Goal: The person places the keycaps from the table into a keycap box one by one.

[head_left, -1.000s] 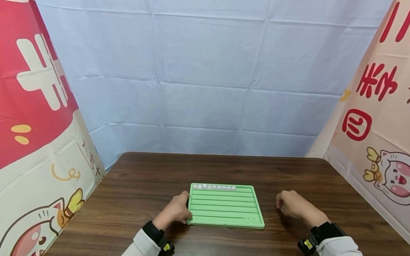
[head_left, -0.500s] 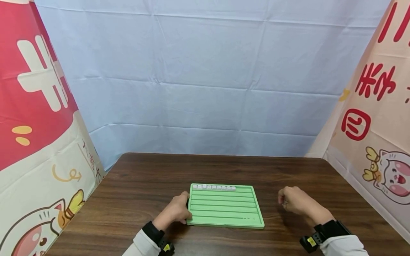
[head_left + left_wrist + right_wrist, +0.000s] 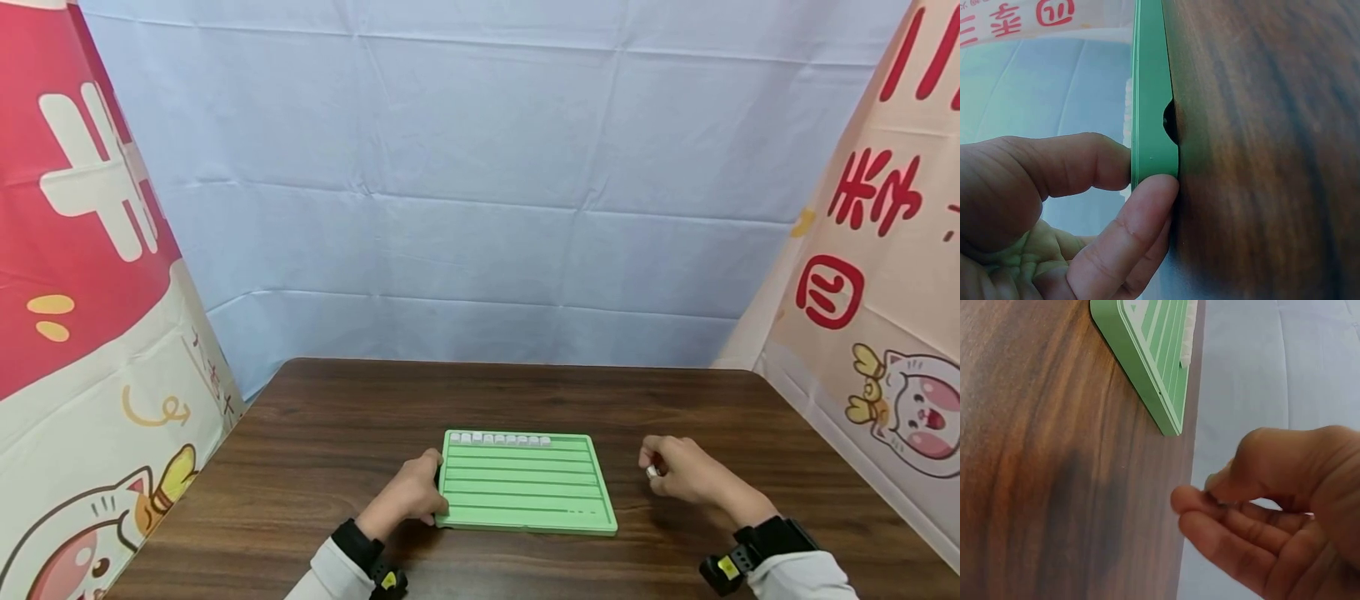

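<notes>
A light green grooved tray (image 3: 525,492) lies on the wooden table, with a row of small white blocks (image 3: 500,438) along its far groove. My left hand (image 3: 411,492) grips the tray's left side. Up close in the left wrist view, thumb and fingers (image 3: 1125,244) hold the tray's green edge (image 3: 1150,125). To the right of the tray, my right hand (image 3: 686,471) is held above the table, apart from the tray. A small white block (image 3: 652,472) shows at its fingers in the head view. Thumb and forefinger meet in the right wrist view, where the block is mostly hidden.
The brown wooden table (image 3: 360,417) reaches back to a hanging light blue cloth (image 3: 480,208). Printed cloths stand at the left (image 3: 82,250) and at the right (image 3: 870,333). Each wrist wears a black band with a small camera.
My right hand first shifts slightly right, then back left, turning so that the white block comes into sight at its fingers. The left hand keeps its grip and the tray stays in place.
</notes>
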Available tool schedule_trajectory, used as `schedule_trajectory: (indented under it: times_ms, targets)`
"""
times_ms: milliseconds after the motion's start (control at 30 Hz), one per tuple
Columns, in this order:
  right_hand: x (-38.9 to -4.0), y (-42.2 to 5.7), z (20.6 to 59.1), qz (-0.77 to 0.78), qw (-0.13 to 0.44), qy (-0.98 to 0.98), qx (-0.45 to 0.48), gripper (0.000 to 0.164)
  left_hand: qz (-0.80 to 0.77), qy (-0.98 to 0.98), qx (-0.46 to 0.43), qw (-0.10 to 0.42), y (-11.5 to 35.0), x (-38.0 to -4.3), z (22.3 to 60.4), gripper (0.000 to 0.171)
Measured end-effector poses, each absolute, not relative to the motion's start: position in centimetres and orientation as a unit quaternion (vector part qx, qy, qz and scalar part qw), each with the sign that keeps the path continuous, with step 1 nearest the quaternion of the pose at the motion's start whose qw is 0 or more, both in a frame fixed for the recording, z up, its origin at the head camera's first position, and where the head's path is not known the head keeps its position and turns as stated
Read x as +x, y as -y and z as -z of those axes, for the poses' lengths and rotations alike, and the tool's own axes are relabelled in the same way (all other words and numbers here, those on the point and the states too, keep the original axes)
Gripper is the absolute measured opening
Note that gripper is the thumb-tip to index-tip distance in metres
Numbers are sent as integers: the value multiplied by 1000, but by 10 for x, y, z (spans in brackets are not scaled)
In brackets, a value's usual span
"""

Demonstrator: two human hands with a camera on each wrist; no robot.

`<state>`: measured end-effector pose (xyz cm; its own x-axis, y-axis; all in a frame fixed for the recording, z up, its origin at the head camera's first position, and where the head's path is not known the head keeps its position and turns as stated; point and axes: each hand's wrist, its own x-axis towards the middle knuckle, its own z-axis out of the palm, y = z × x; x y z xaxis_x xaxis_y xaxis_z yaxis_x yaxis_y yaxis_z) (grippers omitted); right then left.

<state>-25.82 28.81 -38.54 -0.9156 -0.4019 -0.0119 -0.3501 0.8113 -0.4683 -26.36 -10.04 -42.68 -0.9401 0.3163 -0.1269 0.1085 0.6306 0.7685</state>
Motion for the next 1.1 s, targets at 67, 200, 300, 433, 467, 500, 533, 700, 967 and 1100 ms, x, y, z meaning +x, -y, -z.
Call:
schedule_trajectory:
  times_ms: [67,200,300,433,467,500,533,700,967,1100]
  targets:
    - [-259,-289,386,252,55,-943,-208,17,-414,-894,119,126,101,-263,426,64]
    - [-261,-294,389,287,61,-929,-224,20,-415,-894,118,126,100,-263,426,63]
    - [-262,-296,391,305,69,-922,-227,20,-412,-895,117,126,100,-264,426,63]
    - [-261,-296,392,318,70,-917,-231,17,-411,-895,116,128,100,-264,426,63]
    - [-261,-296,392,321,69,-915,-233,16,-412,-895,116,128,100,-264,426,63]
    - [-262,-296,393,326,70,-913,-235,16,-412,-894,116,128,100,-263,426,62]
    - [-262,-296,393,332,71,-910,-237,16,-412,-895,116,128,100,-263,425,62]
    - [-262,-294,397,351,74,-902,-240,16,-410,-897,112,126,100,-263,424,61]
    - [-262,-292,401,338,41,-909,-240,9,-407,-898,111,126,100,-262,424,61]
    - [-262,-289,401,325,30,-920,-216,10,-407,-898,110,124,99,-262,424,60]
